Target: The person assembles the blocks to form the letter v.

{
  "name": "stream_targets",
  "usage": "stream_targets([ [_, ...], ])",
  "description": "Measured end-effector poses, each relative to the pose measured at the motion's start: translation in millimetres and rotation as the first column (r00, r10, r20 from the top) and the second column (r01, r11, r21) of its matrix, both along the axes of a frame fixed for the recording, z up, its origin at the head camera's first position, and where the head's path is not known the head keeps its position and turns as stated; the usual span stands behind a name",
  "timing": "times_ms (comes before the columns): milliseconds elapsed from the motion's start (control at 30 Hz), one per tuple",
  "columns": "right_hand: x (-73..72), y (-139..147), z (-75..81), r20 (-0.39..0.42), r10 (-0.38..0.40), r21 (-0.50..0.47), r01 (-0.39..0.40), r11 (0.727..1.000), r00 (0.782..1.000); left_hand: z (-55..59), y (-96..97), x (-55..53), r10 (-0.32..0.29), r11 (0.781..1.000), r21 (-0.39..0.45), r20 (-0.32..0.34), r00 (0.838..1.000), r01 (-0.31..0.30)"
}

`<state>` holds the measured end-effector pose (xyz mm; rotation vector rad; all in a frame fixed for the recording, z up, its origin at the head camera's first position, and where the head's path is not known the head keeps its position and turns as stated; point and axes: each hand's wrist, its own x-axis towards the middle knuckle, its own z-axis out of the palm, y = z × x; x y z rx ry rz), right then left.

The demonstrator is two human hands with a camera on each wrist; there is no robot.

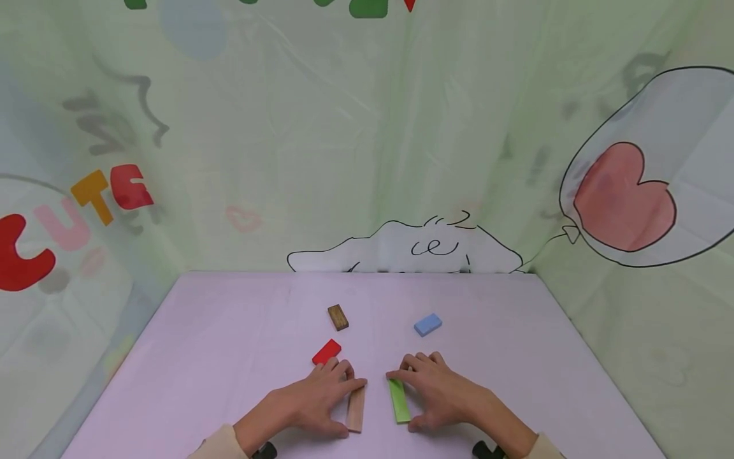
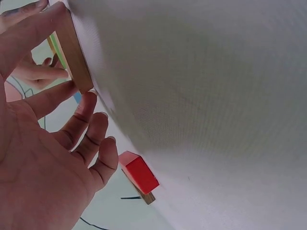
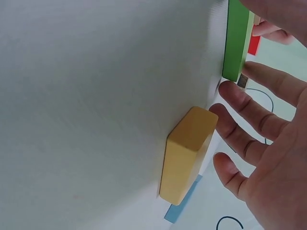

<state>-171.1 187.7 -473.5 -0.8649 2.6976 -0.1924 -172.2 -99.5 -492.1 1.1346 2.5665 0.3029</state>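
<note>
In the head view a pale wooden block (image 1: pixel 356 409) lies lengthwise near the front of the table. My left hand (image 1: pixel 312 401) holds it by its two ends, thumb at the near one and fingertips at the far one. A bright green block (image 1: pixel 399 401) lies to its right, a gap between them. The right hand (image 1: pixel 441 390) spans this one end to end in the same way. A yellow block (image 3: pixel 187 153), hidden in the head view, stands close by the right hand's outer fingertips. Just beyond the left fingers is a red block (image 1: pixel 327 351).
Farther back on the pale table (image 1: pixel 229 319) are a dark brown block (image 1: pixel 338 317) and a blue block (image 1: pixel 428 324). Printed cloth walls (image 1: pixel 321 159) rise along the table's back and sides.
</note>
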Motion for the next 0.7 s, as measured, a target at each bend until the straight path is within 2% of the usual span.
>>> stream_targets([
  [267,-0.4,-0.2,1.3,0.018,-0.006,-0.001,0.006,1.000,1.000,-0.9,0.2,-0.7,-0.005,1.000,0.006,0.004,1.000,0.005],
  [700,-1.5,1.5,0.9,0.040,-0.015,-0.010,0.015,1.000,0.999,-6.8,-1.1,-0.7,-0.029,0.999,0.027,-0.063,0.998,0.031],
])
